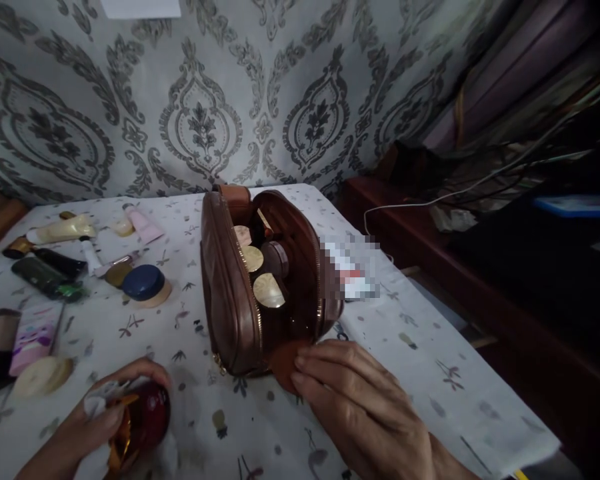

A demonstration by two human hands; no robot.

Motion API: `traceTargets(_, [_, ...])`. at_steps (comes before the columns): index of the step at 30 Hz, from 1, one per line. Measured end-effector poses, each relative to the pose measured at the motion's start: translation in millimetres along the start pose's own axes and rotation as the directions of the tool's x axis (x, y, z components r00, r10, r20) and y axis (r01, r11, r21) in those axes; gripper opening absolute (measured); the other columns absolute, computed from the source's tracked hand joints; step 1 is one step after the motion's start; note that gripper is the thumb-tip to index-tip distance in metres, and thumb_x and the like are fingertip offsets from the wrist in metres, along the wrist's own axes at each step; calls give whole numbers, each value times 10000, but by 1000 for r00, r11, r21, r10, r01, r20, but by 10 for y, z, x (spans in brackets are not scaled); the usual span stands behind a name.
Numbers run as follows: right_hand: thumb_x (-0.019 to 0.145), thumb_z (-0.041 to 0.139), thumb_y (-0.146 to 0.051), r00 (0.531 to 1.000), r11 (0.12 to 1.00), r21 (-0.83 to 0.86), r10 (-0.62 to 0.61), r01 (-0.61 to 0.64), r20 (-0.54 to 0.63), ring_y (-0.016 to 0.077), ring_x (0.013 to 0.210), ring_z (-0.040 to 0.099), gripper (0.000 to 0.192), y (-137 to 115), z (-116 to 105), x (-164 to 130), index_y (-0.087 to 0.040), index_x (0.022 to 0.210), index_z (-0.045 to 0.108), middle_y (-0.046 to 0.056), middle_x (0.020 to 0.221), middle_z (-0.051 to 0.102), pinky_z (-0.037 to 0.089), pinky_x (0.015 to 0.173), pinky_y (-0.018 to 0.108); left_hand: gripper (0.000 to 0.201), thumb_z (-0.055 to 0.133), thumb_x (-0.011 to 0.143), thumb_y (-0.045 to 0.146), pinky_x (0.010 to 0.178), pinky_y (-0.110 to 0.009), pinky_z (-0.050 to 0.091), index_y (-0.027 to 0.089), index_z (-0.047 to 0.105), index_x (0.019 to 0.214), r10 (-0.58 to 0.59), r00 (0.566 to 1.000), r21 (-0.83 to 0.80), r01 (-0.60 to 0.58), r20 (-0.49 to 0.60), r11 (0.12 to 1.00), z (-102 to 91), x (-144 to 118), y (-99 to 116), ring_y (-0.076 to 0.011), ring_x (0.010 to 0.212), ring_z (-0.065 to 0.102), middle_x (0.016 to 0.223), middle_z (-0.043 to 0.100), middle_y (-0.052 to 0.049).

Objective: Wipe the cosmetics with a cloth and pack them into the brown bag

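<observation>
My left hand (105, 417) is closed around a dark red jar (155, 410) with a shiny gold part. A crumpled white tissue (96, 405) is in the same hand. My right hand (365, 400) pinches a brown tab (284, 367) at the near end of a brown cosmetic bag (233, 307). The bag stands upright and unzipped, its gold zipper edges apart. Inside lie several round containers, among them a gold-topped one (270, 291), a smaller gold one (253, 259) and a dark round one (276, 259). The bag's deeper contents are hidden in shadow.
Left of the bag lie a blue-lidded jar (144, 283), a pink tube (144, 225), a cream tube (63, 230), a dark green bottle (43, 277) and a purple-and-white tube (36, 333). A blurred-out packet (355, 273) lies right of the bag. A white cable (415, 205) runs beyond the table's right edge.
</observation>
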State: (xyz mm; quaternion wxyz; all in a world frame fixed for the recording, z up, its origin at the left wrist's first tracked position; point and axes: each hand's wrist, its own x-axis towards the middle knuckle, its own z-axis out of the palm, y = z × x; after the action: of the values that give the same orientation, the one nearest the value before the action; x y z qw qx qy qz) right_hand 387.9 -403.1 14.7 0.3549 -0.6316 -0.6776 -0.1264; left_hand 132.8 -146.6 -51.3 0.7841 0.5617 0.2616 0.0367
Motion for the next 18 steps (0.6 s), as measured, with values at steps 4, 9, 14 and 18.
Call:
traceTargets(4, [858,593,-60,987,992,-56,103,-111,-122,277,1147,638,501,-204,35,-28,-253,1320,582,100,1154,698,574,930,440,506,796,626,622,581,-238,487,186,733,874,59,982,5,-59,-177,998,298,-25,170,-190,663,646,807,724,-67])
traceTargets(9, [932,542,-173,992,983,133,-119,123,-34,232,1127,641,470,-544,458,123,-220,1399,508,83,1121,717,585,925,339,459,763,714,562,586,-212,474,166,695,936,88,966,-51,-103,-244,993,521,-83,259,-145,636,605,715,676,-32])
traceTargets(14, [862,643,-177,966,988,151,-72,34,248,301,1214,571,626,-756,1027,521,-114,1439,410,169,1321,599,557,974,451,442,784,686,545,567,-212,462,163,662,871,142,956,-98,-172,-257,980,539,-74,238,-124,598,577,725,658,-13])
traceTargets(18, [798,691,-114,937,974,221,-35,-46,347,305,1209,557,782,-789,1189,730,-150,1486,320,166,1329,578,546,968,493,454,682,757,617,514,-216,421,171,630,824,190,914,-66,-228,-358,971,487,-51,193,-114,524,510,647,624,16])
